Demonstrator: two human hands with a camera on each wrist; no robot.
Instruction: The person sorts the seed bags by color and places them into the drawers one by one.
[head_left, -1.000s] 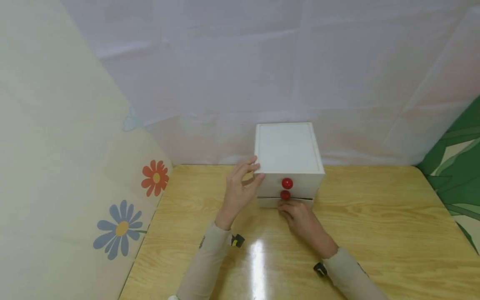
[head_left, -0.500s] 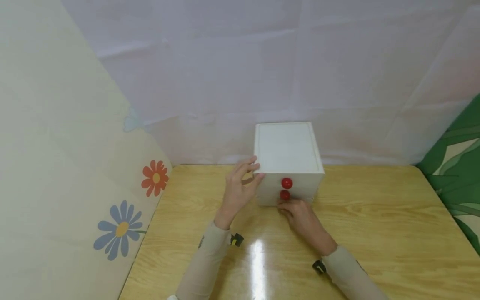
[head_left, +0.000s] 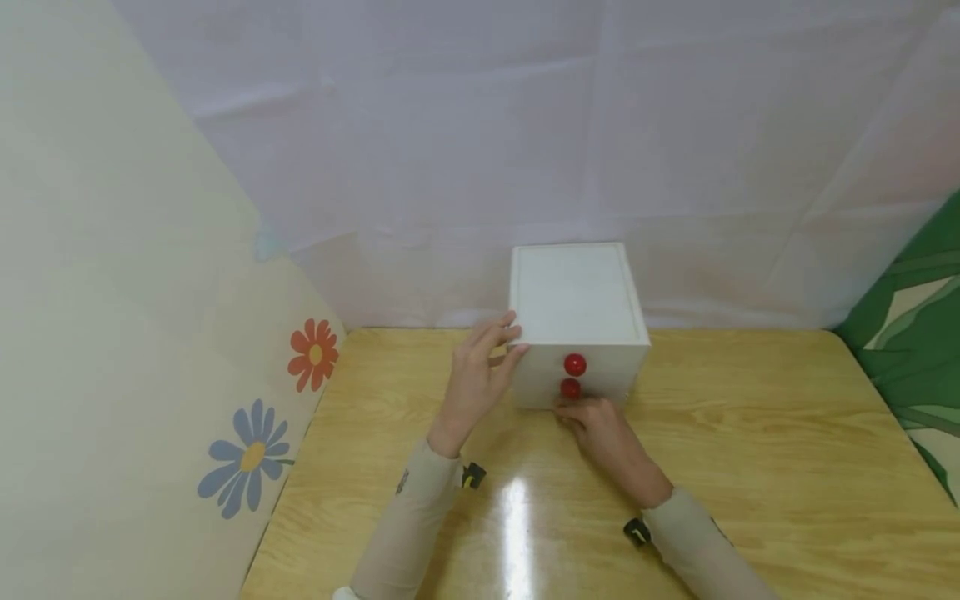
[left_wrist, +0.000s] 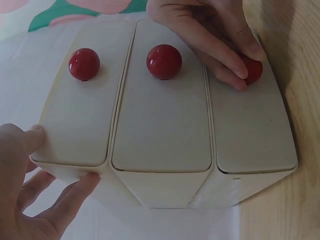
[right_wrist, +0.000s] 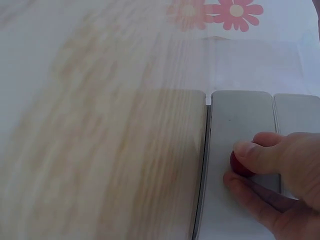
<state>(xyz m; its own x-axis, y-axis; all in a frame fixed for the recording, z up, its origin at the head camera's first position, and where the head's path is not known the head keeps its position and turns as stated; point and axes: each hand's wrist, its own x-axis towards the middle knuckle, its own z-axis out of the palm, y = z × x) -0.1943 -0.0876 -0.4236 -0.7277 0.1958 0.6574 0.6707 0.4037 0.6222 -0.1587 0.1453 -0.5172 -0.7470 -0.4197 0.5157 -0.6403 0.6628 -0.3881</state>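
A white cabinet [head_left: 573, 296] with three stacked drawers and round red knobs stands against the cloth at the back of the table. My left hand [head_left: 476, 379] holds its upper left front corner, thumb on the top drawer's front and fingers on the side. The right hand [head_left: 603, 437] pinches the knob [right_wrist: 242, 165] of the bottom drawer [left_wrist: 252, 127] between thumb and fingers. That drawer's front looks level with the others. The top knob [left_wrist: 84, 64] and the middle knob [left_wrist: 164, 62] are untouched. Inside the drawers nothing can be seen.
The wood-grain table [head_left: 750, 433] extends to both sides and in front of the cabinet. A pale cloth [head_left: 450, 167] hangs directly behind it. At the left is a panel with printed flowers [head_left: 252, 457], and at the right one with green leaves [head_left: 918, 358].
The bottom drawer, which stuck out slightly with a dark gap above it, has moved back into the cabinet with the right hand on its knob. The left hand has kept its place.
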